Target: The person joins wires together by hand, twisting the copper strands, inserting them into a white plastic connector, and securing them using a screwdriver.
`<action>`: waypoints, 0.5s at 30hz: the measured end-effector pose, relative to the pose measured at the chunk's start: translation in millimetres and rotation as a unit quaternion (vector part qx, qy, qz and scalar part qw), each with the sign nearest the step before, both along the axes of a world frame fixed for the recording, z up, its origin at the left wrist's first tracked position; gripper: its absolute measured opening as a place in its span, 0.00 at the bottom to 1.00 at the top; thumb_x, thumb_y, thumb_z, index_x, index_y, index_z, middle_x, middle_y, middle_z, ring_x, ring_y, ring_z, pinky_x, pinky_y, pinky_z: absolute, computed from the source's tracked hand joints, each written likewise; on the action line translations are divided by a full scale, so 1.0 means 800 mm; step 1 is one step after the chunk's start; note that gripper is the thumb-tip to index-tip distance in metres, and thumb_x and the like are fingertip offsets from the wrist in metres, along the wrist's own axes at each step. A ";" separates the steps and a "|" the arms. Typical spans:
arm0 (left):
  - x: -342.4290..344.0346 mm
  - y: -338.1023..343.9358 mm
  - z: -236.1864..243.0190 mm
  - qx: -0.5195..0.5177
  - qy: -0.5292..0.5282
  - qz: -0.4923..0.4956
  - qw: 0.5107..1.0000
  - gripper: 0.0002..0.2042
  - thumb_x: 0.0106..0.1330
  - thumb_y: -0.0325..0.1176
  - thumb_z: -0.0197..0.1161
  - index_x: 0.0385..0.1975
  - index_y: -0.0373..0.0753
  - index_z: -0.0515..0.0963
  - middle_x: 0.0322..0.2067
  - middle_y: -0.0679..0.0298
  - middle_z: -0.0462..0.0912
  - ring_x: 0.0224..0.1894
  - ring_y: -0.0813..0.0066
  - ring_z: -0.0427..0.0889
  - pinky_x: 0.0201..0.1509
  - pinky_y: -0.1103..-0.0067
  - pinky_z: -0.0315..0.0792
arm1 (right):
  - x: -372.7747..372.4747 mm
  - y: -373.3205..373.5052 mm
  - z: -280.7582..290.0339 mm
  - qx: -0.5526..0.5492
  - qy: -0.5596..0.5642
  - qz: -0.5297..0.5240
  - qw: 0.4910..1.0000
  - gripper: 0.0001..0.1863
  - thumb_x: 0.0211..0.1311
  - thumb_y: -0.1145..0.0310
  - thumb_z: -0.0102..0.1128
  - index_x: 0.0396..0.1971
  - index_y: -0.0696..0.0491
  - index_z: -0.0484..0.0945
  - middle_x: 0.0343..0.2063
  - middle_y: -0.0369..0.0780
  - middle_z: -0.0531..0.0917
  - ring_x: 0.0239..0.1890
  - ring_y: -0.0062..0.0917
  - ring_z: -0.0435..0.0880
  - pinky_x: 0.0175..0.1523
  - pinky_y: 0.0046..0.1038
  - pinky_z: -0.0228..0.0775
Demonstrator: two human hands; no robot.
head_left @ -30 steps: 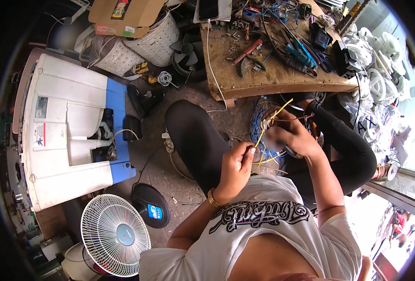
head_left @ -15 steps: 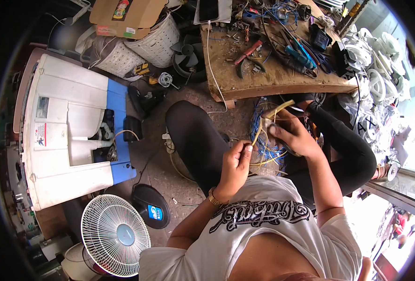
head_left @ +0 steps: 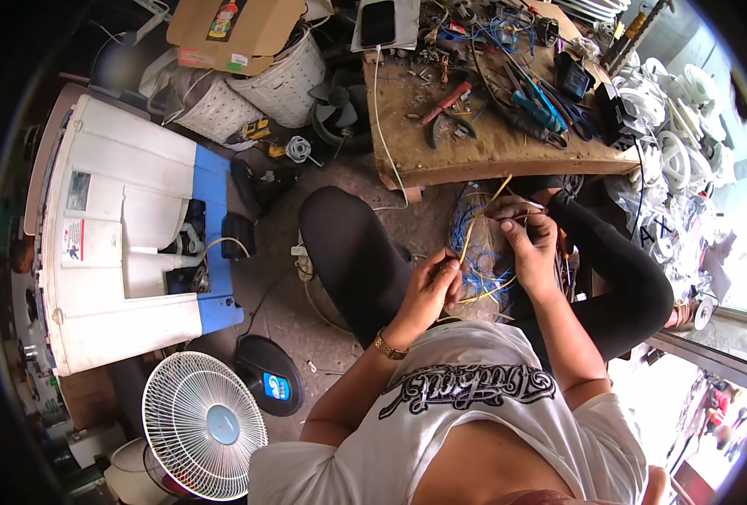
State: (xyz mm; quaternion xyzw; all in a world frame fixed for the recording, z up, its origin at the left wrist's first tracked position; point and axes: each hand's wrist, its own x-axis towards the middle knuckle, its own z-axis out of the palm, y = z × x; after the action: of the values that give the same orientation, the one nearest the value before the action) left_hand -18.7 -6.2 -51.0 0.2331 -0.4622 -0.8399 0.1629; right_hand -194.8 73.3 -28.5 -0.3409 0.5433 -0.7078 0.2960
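Note:
My left hand is closed, thumb against fingers, on a thin yellow wire. The wire rises from that grip past the fingertips of my right hand, and its free end points at the workbench. My right hand is bent inward with thumb and fingers pinched; whatever lies between them is too small to make out. Below and between the hands, a loose tangle of blue wires with some yellow strands lies on the floor between my legs.
A wooden workbench ahead bears red-handled pliers, blue-handled tools and scraps. Left stand a white and blue machine housing and a white fan. White plastic rings are heaped at the right, beside a glass pane.
The thicker yellow piece in my hands now shows as a thin, straighter yellow wire. My right hand has turned and its fingers have curled inward. My left hand has shifted slightly right.

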 end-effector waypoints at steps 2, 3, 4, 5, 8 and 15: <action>-0.010 0.003 0.005 0.066 0.011 0.051 0.996 0.16 0.74 0.46 0.52 0.41 0.37 0.70 0.24 0.66 0.74 0.19 0.79 0.72 0.22 0.84 0.67 | 0.015 0.001 -0.008 0.002 -0.034 -0.001 0.999 0.05 0.61 0.75 0.64 0.35 0.59 0.81 0.35 0.37 0.83 0.27 0.11 0.76 0.28 0.15 0.67; -0.016 -0.001 0.014 0.055 0.013 0.046 0.997 0.16 0.74 0.46 0.53 0.41 0.37 0.71 0.25 0.67 0.74 0.20 0.80 0.72 0.22 0.84 0.67 | 0.020 0.001 -0.010 0.010 -0.051 0.002 0.999 0.04 0.61 0.75 0.63 0.35 0.59 0.81 0.34 0.36 0.84 0.27 0.11 0.76 0.29 0.15 0.68; -0.023 -0.005 0.026 0.043 0.016 0.040 0.998 0.16 0.74 0.47 0.53 0.41 0.38 0.71 0.26 0.67 0.74 0.21 0.80 0.72 0.22 0.84 0.67 | 0.028 -0.004 -0.008 0.012 -0.005 0.011 1.000 0.04 0.62 0.76 0.64 0.35 0.60 0.80 0.32 0.35 0.84 0.26 0.12 0.77 0.30 0.16 0.69; -0.029 -0.010 0.032 0.031 0.018 0.034 0.999 0.16 0.74 0.47 0.53 0.41 0.38 0.71 0.27 0.67 0.74 0.22 0.81 0.72 0.23 0.84 0.68 | 0.039 -0.006 -0.007 -0.010 -0.043 0.026 0.999 0.05 0.62 0.75 0.64 0.35 0.60 0.79 0.32 0.37 0.84 0.26 0.13 0.78 0.30 0.16 0.70; -0.035 -0.013 0.023 0.049 0.046 0.081 0.994 0.15 0.72 0.47 0.56 0.40 0.40 0.72 0.25 0.70 0.73 0.24 0.86 0.72 0.19 0.87 0.63 | 0.044 -0.014 0.002 -0.012 -0.121 0.020 0.992 0.05 0.65 0.72 0.61 0.34 0.59 0.77 0.29 0.39 0.84 0.23 0.17 0.80 0.27 0.18 0.72; -0.060 -0.007 0.008 0.189 0.001 0.204 0.961 0.12 0.75 0.43 0.51 0.36 0.42 0.72 0.24 0.71 0.74 0.25 0.82 0.73 0.23 0.83 0.68 | 0.058 -0.022 -0.010 -0.040 -0.247 -0.070 0.966 0.06 0.66 0.73 0.59 0.30 0.58 0.74 0.26 0.39 0.83 0.25 0.18 0.80 0.29 0.19 0.73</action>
State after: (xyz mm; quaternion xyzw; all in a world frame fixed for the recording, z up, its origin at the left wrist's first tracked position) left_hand -66.9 -11.6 -44.6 0.3483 -0.2376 -0.8611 0.2842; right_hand -148.8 55.6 -36.9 -0.1280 0.4468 -0.8101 0.3573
